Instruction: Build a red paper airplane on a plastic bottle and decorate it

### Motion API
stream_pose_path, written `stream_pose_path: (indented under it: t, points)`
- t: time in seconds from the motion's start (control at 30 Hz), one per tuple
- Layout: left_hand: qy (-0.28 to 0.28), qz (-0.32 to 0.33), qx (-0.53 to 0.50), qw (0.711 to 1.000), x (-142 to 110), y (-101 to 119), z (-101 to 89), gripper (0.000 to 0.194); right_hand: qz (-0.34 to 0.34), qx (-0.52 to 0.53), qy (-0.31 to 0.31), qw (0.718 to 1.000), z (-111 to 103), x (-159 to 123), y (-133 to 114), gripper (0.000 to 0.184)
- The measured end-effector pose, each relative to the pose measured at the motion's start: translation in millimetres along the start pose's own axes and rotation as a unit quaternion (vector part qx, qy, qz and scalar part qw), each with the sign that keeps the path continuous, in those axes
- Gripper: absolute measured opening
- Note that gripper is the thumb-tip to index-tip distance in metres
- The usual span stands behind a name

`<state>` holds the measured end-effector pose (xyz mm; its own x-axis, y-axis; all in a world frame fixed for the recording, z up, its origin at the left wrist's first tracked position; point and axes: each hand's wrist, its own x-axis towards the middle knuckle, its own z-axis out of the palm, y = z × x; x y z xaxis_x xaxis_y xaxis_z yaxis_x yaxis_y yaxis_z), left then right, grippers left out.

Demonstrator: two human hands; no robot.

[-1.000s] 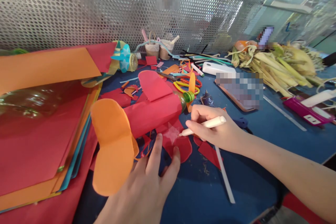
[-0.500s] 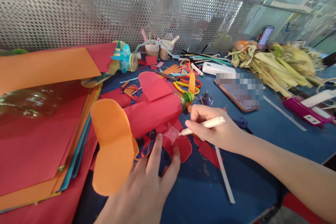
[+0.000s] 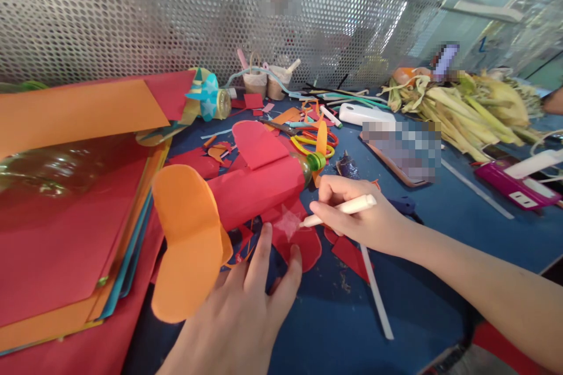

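Observation:
A white marker pen [image 3: 358, 204] is pinched in my right hand [image 3: 365, 217], its tip touching a pale star [image 3: 287, 221] on a red paper wing [image 3: 310, 251]. The fingers of my left hand [image 3: 246, 299] are spread, with fingertips pressing on that wing's near edge. The wing sticks out from a bottle wrapped in red paper [image 3: 259, 187], which lies on its side with a green cap [image 3: 315, 161]. A second red wing [image 3: 258, 143] stands up on the far side. Orange rounded paper pieces [image 3: 189, 246] form the tail end beside my left hand.
Colored paper sheets [image 3: 65, 246] and a clear bottle [image 3: 57, 167] lie at left. Behind are yellow-handled scissors [image 3: 312, 147], paper scraps, two small cups [image 3: 276, 83] and a decorated bottle [image 3: 209, 96]. Right are a phone [image 3: 396, 155], a glue stick [image 3: 373, 293], corn husks [image 3: 461, 108] and a purple box [image 3: 514, 184].
The marker tip shifts very slightly on the star. The orange tail tilts a little. My left hand stays in place.

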<state>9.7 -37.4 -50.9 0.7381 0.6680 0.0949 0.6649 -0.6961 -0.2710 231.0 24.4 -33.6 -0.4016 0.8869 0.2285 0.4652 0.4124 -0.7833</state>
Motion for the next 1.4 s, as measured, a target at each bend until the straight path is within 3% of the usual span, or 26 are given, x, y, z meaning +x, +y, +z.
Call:
stream_pose_path:
  t: [0.6, 1.07, 1.4]
  points:
    - [-0.003, -0.003, -0.007, 1.0, 2.1, -0.3, -2.9, 0.073, 0.023, 0.004, 0.005, 1.0, -0.5, 0.3, 0.5, 0.028]
    - [-0.051, -0.01, -0.018, 0.998, 1.9, 0.2, -3.4, 0.076, 0.031, 0.0, 0.007, 0.999, -0.4, -0.2, 1.0, 0.028]
    - [-0.042, -0.002, -0.027, 0.999, 1.4, 0.3, -0.2, 0.076, 0.041, -0.028, 0.014, 0.999, -1.9, -0.3, -0.5, 0.028]
